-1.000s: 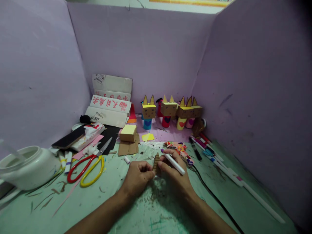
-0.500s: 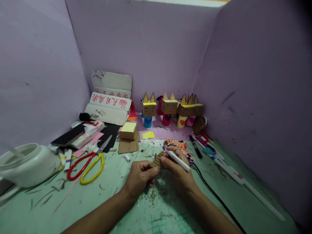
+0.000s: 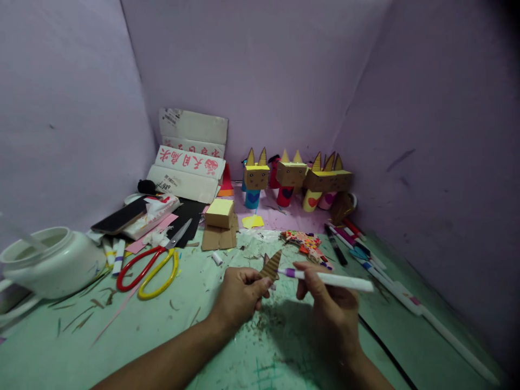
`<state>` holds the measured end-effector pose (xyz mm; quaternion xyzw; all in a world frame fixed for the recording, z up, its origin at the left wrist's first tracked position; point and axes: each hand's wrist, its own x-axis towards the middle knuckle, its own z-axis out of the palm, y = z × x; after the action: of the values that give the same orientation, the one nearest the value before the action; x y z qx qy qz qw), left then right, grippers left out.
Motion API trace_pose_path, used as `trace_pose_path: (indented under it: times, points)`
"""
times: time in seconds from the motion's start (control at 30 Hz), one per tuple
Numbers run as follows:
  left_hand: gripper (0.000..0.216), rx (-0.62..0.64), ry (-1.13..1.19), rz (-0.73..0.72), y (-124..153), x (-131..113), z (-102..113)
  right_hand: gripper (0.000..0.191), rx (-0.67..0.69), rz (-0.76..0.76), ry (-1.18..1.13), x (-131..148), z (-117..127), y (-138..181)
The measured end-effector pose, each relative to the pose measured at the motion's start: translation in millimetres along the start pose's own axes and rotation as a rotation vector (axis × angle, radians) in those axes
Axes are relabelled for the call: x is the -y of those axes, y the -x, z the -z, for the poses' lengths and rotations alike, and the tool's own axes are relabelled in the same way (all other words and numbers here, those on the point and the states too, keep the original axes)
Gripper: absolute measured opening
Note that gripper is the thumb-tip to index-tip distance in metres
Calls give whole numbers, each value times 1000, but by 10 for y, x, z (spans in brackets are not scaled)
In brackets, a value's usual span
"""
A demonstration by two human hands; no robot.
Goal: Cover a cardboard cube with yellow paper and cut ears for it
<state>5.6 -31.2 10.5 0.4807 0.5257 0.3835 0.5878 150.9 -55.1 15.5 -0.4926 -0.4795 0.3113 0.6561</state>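
Note:
Between the thumb and fingers of my left hand [image 3: 242, 295] is a small pointed piece of corrugated cardboard [image 3: 271, 266], its tip upward. My right hand [image 3: 331, 303] grips a white marker pen [image 3: 337, 279] with a purple end. That purple end points left and reaches the right edge of the cardboard piece; whether it touches, I cannot tell. A small white cap [image 3: 217, 258] lies on the green table covering [image 3: 195, 346] left of my hands. Beyond them sits a small cardboard box [image 3: 220, 213] with a yellow top.
Red-and-yellow-handled scissors [image 3: 156, 260] and a white pot [image 3: 52, 265] are at the left. Several cardboard animal figures [image 3: 257, 179] stand at the back. Markers [image 3: 385, 281] line the right side, and a black cable [image 3: 385, 349] runs by my right forearm. Cardboard scraps litter the table.
My right hand has moved right, away from the cardboard piece, and turned the marker so its purple end faces the piece. The cardboard now stands more upright in my left hand. The view has shifted slightly.

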Motion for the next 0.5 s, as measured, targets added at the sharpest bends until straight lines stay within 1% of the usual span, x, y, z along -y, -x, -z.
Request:
trace_pose_path:
  times: [0.1,0.17,0.33,0.5]
  points:
    - [24,-11,-4,2,11,-19,-11,10,71,40,66,-1,-40,99]
    - [22,-16,-3,6,15,-25,-18,7,117,108,107,-4,-55,113]
    - [21,-24,-1,9,11,-24,-32,9,215,224,184,-24,-26,79]
    - [26,-31,-21,19,28,-66,-41,9,285,337,204,-25,-9,60]
